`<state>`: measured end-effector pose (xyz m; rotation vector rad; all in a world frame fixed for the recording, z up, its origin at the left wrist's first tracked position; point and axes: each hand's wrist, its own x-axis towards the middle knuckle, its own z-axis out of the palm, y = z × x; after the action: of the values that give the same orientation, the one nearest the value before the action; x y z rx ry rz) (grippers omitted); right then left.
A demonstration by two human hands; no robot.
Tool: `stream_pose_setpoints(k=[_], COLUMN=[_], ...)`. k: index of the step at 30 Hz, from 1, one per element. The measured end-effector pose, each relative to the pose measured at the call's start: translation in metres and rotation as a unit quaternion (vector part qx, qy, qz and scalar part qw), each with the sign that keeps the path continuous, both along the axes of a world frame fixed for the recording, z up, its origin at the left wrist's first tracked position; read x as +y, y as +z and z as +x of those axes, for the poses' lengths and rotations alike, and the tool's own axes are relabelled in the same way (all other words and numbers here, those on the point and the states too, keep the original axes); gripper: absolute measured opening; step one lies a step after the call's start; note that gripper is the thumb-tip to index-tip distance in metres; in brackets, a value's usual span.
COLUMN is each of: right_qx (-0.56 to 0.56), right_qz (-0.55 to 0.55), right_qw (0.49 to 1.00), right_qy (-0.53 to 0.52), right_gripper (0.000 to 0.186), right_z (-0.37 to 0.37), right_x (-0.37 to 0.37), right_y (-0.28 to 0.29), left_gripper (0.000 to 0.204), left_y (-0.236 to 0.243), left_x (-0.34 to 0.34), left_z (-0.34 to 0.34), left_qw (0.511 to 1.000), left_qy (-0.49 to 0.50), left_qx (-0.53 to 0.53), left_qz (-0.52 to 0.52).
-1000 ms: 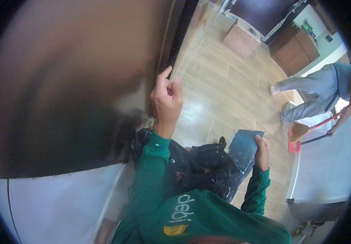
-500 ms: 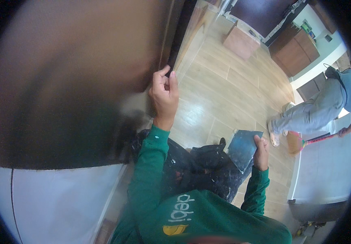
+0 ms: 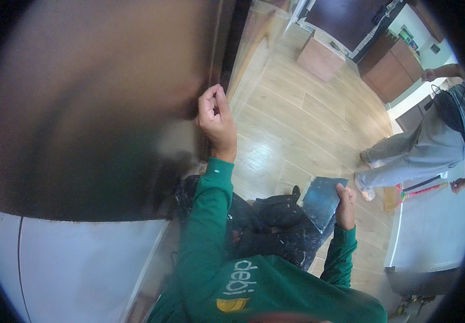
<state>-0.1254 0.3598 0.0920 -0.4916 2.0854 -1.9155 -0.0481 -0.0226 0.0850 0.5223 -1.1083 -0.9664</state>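
My left hand (image 3: pixel 219 125) is raised beside the edge of a glossy dark brown panel (image 3: pixel 108 86). Its fingers are curled and the thumb tip meets the forefinger; whatever may be between them is too small to make out. Over my paint-spotted dark trousers (image 3: pixel 275 237), my right hand (image 3: pixel 345 207) grips a thin, flat blue-grey sheet (image 3: pixel 320 200) by its upper right corner, thumb on top. The sheet hangs tilted, with one corner pointing down. Green sleeves cover both forearms.
At the right another person in grey trousers (image 3: pixel 421 151) stands holding a broom (image 3: pixel 394 197) with a pink handle. A box (image 3: pixel 321 56) and a brown cabinet (image 3: pixel 391 72) stand at the back on the wood-look floor (image 3: pixel 297 118). White panels (image 3: pixel 81 253) lie low on the left.
My left thumb and forefinger have come together, and that hand has shifted slightly left. The right hand keeps the sheet nearly still. The other person's legs have shifted and a second arm shows.
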Motion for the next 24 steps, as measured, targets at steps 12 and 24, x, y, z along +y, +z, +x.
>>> stream_pose_setpoints(k=[12,24], right_qx=[0.237,0.7], right_qz=[0.065,0.12], right_qw=[0.963,0.663], right_qy=[0.107,0.237], right_gripper=[0.039,0.053], right_z=[0.0,0.038], right_x=[-0.095,-0.205], right_y=[0.094,0.217], left_gripper=[0.055,0.009], left_y=[0.011,0.06], left_x=[0.048,0.045], left_z=[0.062,0.115], left_qw=[0.96,0.961], left_qy=[-0.279,-0.097], left_qx=[0.026,-0.188], left_qz=[-0.023,-0.178])
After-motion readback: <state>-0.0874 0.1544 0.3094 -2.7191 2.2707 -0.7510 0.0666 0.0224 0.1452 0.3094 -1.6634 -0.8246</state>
